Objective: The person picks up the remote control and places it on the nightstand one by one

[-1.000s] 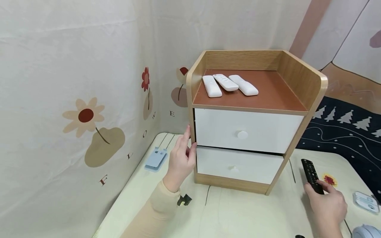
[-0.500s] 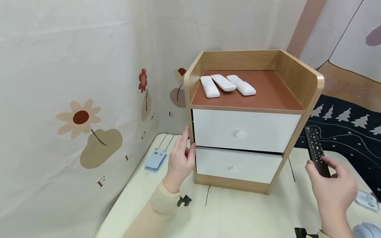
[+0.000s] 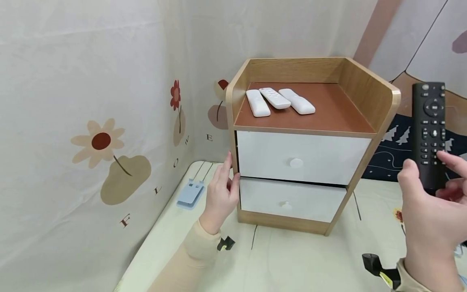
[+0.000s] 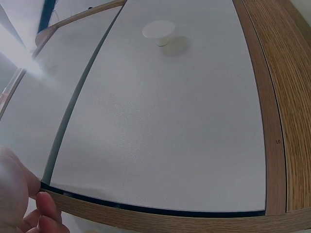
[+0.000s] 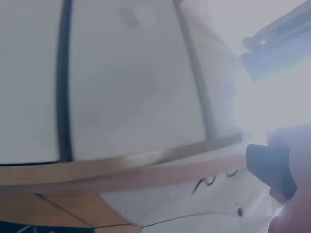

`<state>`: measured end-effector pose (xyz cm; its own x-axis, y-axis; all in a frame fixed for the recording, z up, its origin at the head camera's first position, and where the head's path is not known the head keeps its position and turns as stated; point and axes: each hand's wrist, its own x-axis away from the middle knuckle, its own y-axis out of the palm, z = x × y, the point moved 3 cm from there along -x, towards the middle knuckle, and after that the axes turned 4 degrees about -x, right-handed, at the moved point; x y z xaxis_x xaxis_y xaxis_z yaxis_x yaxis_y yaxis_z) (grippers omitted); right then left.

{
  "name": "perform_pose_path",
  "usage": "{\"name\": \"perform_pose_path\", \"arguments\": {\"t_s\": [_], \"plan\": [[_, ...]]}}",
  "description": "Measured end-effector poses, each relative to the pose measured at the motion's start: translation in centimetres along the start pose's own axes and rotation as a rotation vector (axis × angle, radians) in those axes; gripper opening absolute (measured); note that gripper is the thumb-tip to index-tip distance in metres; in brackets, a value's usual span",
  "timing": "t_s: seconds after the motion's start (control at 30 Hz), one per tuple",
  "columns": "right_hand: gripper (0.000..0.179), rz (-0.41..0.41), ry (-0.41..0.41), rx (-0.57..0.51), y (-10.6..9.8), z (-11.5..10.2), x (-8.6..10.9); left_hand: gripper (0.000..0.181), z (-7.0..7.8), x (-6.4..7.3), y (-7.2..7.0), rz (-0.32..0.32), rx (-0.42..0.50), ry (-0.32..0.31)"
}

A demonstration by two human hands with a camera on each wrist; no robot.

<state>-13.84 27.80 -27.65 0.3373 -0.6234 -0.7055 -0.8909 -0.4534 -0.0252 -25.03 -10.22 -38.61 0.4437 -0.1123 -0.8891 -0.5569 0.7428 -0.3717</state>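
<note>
My right hand (image 3: 434, 219) holds a black remote control (image 3: 430, 132) upright at the right of the head view, its buttons facing me. In the right wrist view the end of the black remote (image 5: 266, 164) shows against glare. My left hand (image 3: 219, 198) rests at the left side panel of a small wooden cabinet (image 3: 284, 228), index finger straight along it and thumb at its front edge. On the cabinet's brown top lie three white remotes: a left one (image 3: 258, 103), a middle one (image 3: 275, 98) and a right one (image 3: 297, 101).
Two white drawers, an upper one (image 3: 266, 156) and a lower one (image 3: 306, 200), face me with round knobs. A light blue flat holder (image 3: 191, 193) lies left of the cabinet on the pale cloth (image 3: 292, 259). Printed fabric walls (image 3: 109, 61) stand behind and to the left.
The right hand has lifted the black remote from low over the cloth up to about the cabinet top's height, nearer the camera and tilted upright. The left hand has stayed at the cabinet.
</note>
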Motion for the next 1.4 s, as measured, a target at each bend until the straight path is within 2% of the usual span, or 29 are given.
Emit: {"name": "perform_pose_path", "arguments": {"t_s": [0.2, 0.3, 0.47, 0.57, 0.7, 0.83, 1.07, 1.23, 1.4], "plan": [[0.041, -0.013, -0.067, -0.046, 1.0, -4.0, -0.3, 0.079, 0.0, -0.1, 0.0, -0.012, 0.002, -0.002], [0.042, -0.039, -0.154, -0.049, 2.3, -5.3, -0.8, 0.078, 0.0, -0.1, -0.1, -0.007, 0.000, -0.007], [0.044, -0.149, -0.217, -0.004, 4.7, -6.5, -1.2, 0.079, -0.2, 0.1, 0.0, -0.006, 0.004, -0.019], [0.044, -0.224, -0.198, 0.037, 6.0, -6.8, -1.3, 0.079, -0.3, 0.2, 0.0, -0.004, 0.004, -0.023], [0.043, -0.280, -0.170, 0.074, 7.1, -6.8, -1.5, 0.078, -0.3, 0.2, 0.1, -0.005, 0.003, -0.022], [0.044, -0.326, -0.157, 0.119, 7.6, -6.9, -1.6, 0.077, -0.2, 0.1, 0.2, -0.014, -0.004, -0.018], [0.050, -0.477, -0.098, 0.255, 8.4, -8.1, -2.4, 0.074, -0.3, 0.1, 0.2, -0.018, -0.001, -0.035], [0.055, -0.555, -0.072, 0.340, 9.2, -8.5, -2.9, 0.074, -0.2, 0.1, 0.1, -0.019, 0.001, -0.036], [0.058, -0.599, -0.082, 0.412, 9.8, -8.9, -3.3, 0.075, -0.1, 0.2, 0.1, -0.018, 0.010, -0.039]]}}
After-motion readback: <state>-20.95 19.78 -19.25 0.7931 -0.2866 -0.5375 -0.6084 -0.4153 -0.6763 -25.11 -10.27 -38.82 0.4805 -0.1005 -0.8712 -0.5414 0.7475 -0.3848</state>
